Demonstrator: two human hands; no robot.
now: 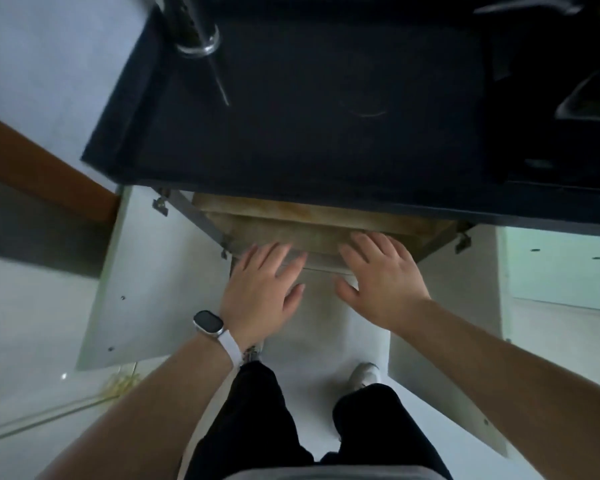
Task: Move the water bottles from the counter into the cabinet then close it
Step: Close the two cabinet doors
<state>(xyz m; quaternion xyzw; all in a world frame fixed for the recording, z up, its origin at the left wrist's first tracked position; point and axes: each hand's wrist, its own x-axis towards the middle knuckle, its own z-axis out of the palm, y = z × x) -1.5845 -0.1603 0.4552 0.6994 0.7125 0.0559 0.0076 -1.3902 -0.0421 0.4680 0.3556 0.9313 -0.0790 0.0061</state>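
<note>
Obs., left to right. Left cabinet door [118,282]: swung wide open. Far left of the counter [326,98]: one clear, blurred cylinder that I take for a water bottle [196,32], though I am not certain. My left hand [257,289], watch [208,325] on the wrist, has its fingers straight and spread and holds nothing; it hovers before the cabinet [309,220] opening. My right hand [381,275] is likewise flat and empty, fingertips over the shelf edge. Right cabinet door [458,341]: also open. The cabinet interior is mostly hidden under the counter lip; I see no bottle there and cannot tell if any sit deeper. Count: doors 2, both open; hands 2, both empty; bottles 1, on the counter; watch 1. Judgement: that bottle goes in before closing. I should grip it round the body and stand it well back on the shelf so the doors clear it. Then put one palm on each door's free edge and swing them shut, fingers off the hinge side.
</note>
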